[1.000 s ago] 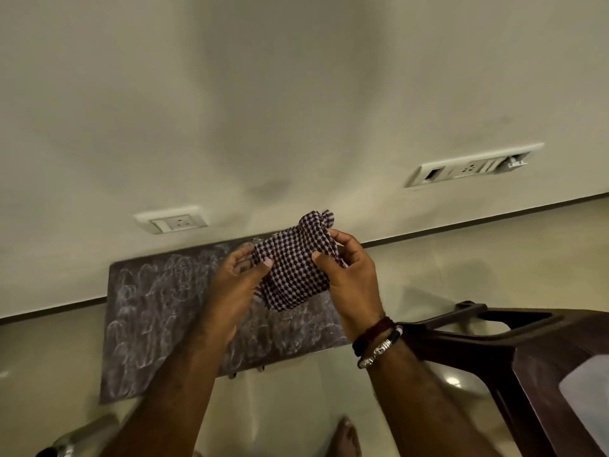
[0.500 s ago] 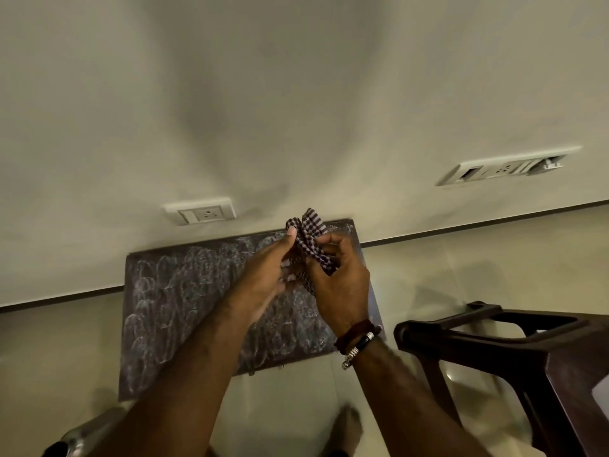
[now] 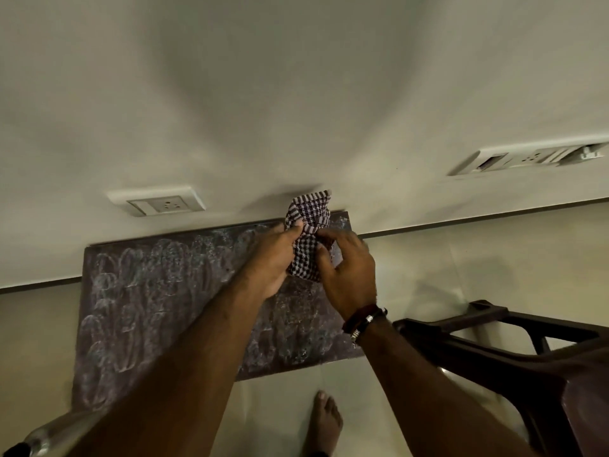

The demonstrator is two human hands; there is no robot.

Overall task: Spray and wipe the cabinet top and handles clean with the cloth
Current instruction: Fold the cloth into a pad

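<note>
**Both hands bunched on the checked cloth above the cabinet top**

I see my left hand [image 3: 270, 262] and right hand [image 3: 346, 275] drawn close together, each with fingers curled into the same cloth [image 3: 308, 232]. The left thumb presses on the fabric near its middle; the right fingers pinch it from the other side. The cloth is gathered into a wad whose long axis runs roughly up the frame, its loose end pointing toward the wall [image 3: 296, 94] and its lower end tucked between my palms.

Under the hands lies the cabinet top [image 3: 148, 291], a dark slab set against the wall and covered in pale swirling smears. The cloth hangs over its far right corner; whether it touches the surface I cannot tell.

A bracelet [image 3: 364, 319] circles my right wrist. A socket [image 3: 158, 202] sits on the wall to the left, a longer switch plate [image 3: 527, 158] to the right. A dark chair [image 3: 527, 364] stands at lower right, a bare foot [image 3: 324, 420] on the floor [image 3: 478, 258] below
</note>
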